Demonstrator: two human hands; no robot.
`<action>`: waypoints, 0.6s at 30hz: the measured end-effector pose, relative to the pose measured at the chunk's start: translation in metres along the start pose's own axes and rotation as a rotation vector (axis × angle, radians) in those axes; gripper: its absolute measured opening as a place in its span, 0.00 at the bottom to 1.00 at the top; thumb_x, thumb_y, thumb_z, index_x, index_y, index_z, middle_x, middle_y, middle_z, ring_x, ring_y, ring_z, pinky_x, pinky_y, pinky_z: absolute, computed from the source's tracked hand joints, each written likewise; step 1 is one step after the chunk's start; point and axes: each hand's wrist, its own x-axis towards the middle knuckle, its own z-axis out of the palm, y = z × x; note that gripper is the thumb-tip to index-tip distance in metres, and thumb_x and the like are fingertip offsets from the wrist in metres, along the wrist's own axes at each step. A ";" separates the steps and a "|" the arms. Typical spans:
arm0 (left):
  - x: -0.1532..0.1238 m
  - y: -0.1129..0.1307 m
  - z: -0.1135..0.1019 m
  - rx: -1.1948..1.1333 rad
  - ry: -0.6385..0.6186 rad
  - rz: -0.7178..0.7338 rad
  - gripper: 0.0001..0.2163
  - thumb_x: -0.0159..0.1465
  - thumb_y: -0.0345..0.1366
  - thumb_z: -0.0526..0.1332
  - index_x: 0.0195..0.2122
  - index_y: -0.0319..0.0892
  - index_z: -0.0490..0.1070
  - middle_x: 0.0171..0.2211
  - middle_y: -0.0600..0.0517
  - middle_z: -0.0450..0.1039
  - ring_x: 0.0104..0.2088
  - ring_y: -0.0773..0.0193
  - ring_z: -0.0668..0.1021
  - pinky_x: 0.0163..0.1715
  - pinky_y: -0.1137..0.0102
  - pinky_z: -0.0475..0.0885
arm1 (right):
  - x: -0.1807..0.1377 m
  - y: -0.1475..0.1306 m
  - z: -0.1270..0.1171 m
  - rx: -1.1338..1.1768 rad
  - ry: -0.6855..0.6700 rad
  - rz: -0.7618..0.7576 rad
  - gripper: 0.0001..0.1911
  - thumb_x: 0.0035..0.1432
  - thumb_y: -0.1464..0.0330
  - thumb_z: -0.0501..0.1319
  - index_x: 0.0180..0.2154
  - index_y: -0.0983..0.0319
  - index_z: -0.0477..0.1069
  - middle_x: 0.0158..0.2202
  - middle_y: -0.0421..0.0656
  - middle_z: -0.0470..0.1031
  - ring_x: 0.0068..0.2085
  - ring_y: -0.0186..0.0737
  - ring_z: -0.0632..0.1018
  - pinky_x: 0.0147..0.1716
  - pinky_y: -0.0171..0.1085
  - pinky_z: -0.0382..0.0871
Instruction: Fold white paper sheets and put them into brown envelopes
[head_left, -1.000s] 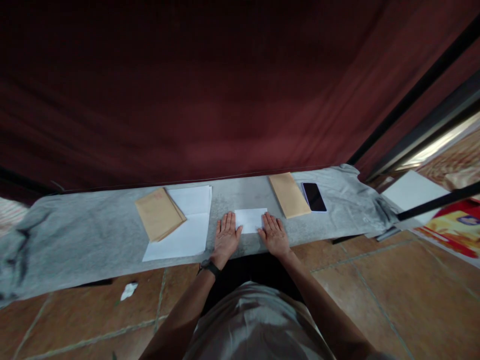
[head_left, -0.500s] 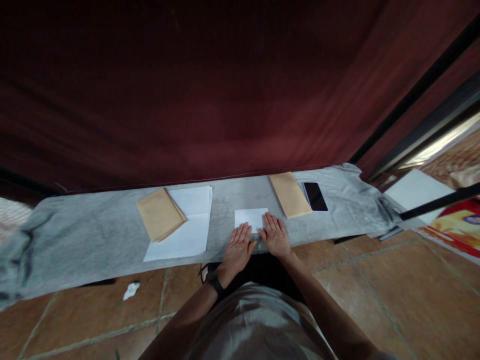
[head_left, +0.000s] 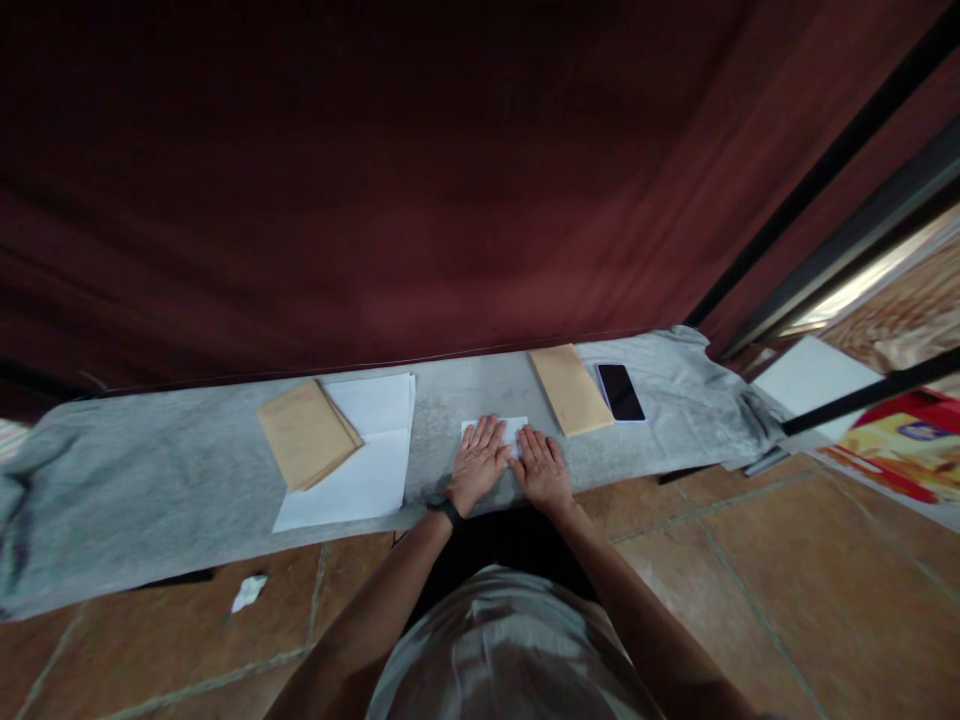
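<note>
A small folded white paper [head_left: 517, 427] lies on the grey cloth [head_left: 150, 480] in front of me. My left hand [head_left: 477, 462] lies flat on top of it, fingers stretched out, covering most of the sheet. Beside it, my right hand [head_left: 541, 471] rests flat at the paper's right lower edge, fingers also spread. Only the paper's top strip shows between and above my fingers. A dark watch sits on my left wrist.
Left of my hands lies a stack of white sheets [head_left: 360, 470] with brown envelopes [head_left: 304, 433] on top. To the right are another brown envelope [head_left: 569, 388] and a dark phone [head_left: 621, 391]. A maroon curtain hangs behind. A crumpled scrap [head_left: 246, 592] lies on the tiled floor.
My left hand moved from the paper's left side, down and rightward, and now lies on top of the paper. My right hand stayed at the right edge.
</note>
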 end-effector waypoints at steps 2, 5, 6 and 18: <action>-0.007 -0.006 0.001 0.021 0.022 -0.064 0.26 0.74 0.43 0.46 0.71 0.41 0.54 0.72 0.46 0.51 0.72 0.56 0.53 0.71 0.55 0.46 | 0.000 0.001 0.000 0.010 0.003 0.001 0.30 0.73 0.59 0.49 0.69 0.67 0.56 0.67 0.53 0.63 0.66 0.52 0.67 0.66 0.52 0.52; -0.020 -0.016 0.002 0.049 0.053 -0.130 0.27 0.74 0.44 0.46 0.71 0.38 0.53 0.72 0.43 0.51 0.72 0.55 0.54 0.70 0.56 0.48 | 0.000 0.001 -0.002 0.010 0.003 0.005 0.30 0.73 0.60 0.49 0.69 0.68 0.56 0.68 0.54 0.62 0.66 0.52 0.67 0.67 0.52 0.52; -0.025 -0.019 0.003 0.057 0.061 -0.140 0.28 0.74 0.44 0.46 0.72 0.37 0.52 0.72 0.43 0.51 0.72 0.54 0.54 0.70 0.55 0.48 | 0.000 0.000 -0.002 0.007 0.004 0.009 0.29 0.73 0.60 0.49 0.69 0.69 0.56 0.68 0.54 0.62 0.66 0.52 0.66 0.67 0.52 0.52; -0.036 -0.024 0.004 0.085 0.096 -0.137 0.28 0.73 0.44 0.47 0.70 0.35 0.55 0.71 0.40 0.53 0.72 0.52 0.55 0.69 0.53 0.52 | -0.002 -0.045 0.010 0.021 0.011 -0.012 0.29 0.72 0.57 0.52 0.67 0.65 0.60 0.68 0.52 0.63 0.67 0.50 0.65 0.68 0.52 0.49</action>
